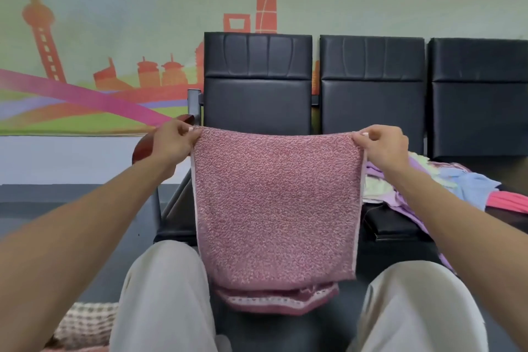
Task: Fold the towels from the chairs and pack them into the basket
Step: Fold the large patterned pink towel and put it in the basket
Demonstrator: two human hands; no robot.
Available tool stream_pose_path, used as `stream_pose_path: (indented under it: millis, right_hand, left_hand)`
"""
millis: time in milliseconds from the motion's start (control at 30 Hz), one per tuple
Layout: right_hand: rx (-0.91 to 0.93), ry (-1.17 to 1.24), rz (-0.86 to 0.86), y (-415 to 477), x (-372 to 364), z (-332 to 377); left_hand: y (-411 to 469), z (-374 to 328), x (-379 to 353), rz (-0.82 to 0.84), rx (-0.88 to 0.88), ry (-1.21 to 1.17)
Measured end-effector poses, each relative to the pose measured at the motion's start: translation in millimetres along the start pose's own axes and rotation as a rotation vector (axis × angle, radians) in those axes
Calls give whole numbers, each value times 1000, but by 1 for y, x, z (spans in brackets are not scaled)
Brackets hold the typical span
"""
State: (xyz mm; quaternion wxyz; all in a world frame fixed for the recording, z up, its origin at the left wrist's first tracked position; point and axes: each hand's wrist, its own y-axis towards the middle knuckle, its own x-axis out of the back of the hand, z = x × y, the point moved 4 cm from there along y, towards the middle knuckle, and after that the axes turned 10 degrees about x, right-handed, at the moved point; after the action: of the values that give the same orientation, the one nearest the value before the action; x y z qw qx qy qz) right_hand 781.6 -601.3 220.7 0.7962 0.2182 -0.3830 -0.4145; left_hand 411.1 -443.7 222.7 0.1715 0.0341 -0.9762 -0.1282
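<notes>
A pink terry towel (275,206) hangs in front of me, held up by its top edge and doubled over, its lower hem showing below. My left hand (174,141) pinches the top left corner. My right hand (383,146) pinches the top right corner. Both hands are level, in front of a row of black chairs (257,80). A heap of more towels (445,186), purple, blue, cream and coral, lies on the chair seat to the right. At the bottom left a woven checked thing (85,323), maybe the basket or its contents, shows beside my left knee.
My two knees in light trousers (163,294) frame the towel's lower end. A reddish wooden armrest (145,146) sticks out at the left end of the chair row. Dark floor lies to the left, and a painted wall stands behind the chairs.
</notes>
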Motion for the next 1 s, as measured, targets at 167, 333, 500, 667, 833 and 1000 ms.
stream_pose_path:
  millis: [167, 333, 500, 667, 833, 1000]
  right_hand:
    - [11, -64, 9, 0, -5, -6]
    - [6, -65, 38, -1, -10, -10]
    - [84, -228, 195, -4, -23, -18]
    - [164, -384, 266, -7, -28, -29]
    - [191, -343, 279, -9, -30, -26]
    - [151, -296, 240, -5, -27, -21]
  left_hand:
    - [3, 8, -6, -67, -74, 126]
    - [7, 12, -8, -65, -151, 245]
    - [5, 19, -19, -13, -196, 449]
    - [4, 22, -16, 9, -239, 528]
    - [4, 25, -13, 9, -221, 510]
    - [4, 17, -7, 45, -215, 507]
